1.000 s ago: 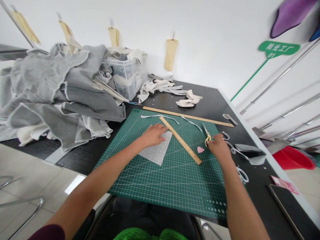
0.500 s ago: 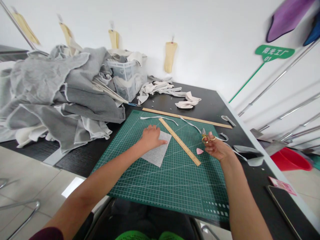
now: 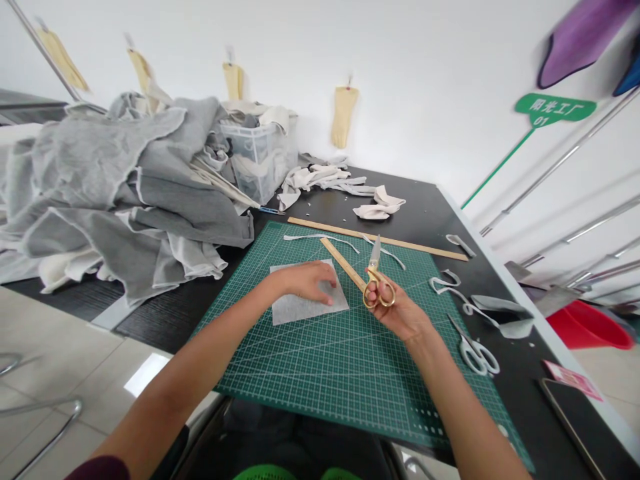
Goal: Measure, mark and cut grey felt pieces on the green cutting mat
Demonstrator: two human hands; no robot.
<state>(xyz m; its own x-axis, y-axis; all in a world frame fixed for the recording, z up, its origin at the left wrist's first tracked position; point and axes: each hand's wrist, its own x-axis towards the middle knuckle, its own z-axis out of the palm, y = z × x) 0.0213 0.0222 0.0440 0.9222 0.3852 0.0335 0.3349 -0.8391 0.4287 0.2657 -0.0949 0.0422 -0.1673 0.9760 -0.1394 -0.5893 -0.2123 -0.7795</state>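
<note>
My right hand (image 3: 400, 310) grips gold-handled scissors (image 3: 375, 280) above the green cutting mat (image 3: 340, 360), blades pointing away and closed. My left hand (image 3: 305, 280) lies flat with fingers spread on a light grey fabric piece (image 3: 300, 308) on the mat. A short wooden ruler (image 3: 343, 263) lies diagonally between the two hands, partly hidden by the scissors.
A long wooden ruler (image 3: 380, 238) lies along the mat's far edge. White-handled scissors (image 3: 475, 350) and grey fabric scraps (image 3: 495, 313) lie right of the mat. A big pile of grey cloth (image 3: 125, 187) and a clear plastic bin (image 3: 257, 160) fill the left and back.
My right hand picked the gold scissors up from the mat's right side and carried them left over the ruler. The left hand turned the grey fabric piece and slid it slightly toward me.
</note>
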